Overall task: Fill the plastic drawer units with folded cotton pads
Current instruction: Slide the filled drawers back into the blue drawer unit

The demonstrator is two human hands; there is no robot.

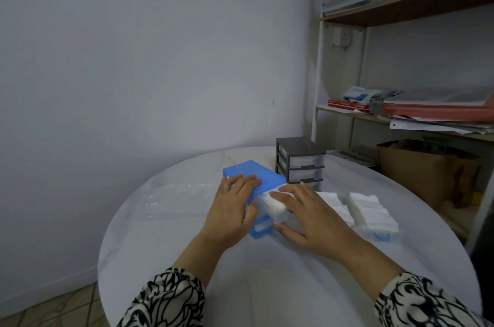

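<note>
A person in black-and-white patterned sleeves is working at a round white table, filling a blue plastic drawer unit with folded cotton pads. The left hand is lying flat on the unit's top, fingers straight and spread, thumb hanging down its near side, steadying it and gripping nothing. The right hand is pressing with straight fingers on a white stack of cotton pads sitting in a clear drawer that is sticking out of the unit's front; its thumb is resting low beside the drawer. More folded cotton pads are lying in piles on the table just to the right, over a clear drawer with a blue handle. A dark grey drawer unit with 3 clear drawers is standing behind the blue one. Clear plastic wrapping is lying at the left. Shelves holding papers and folders are standing at the right.
</note>
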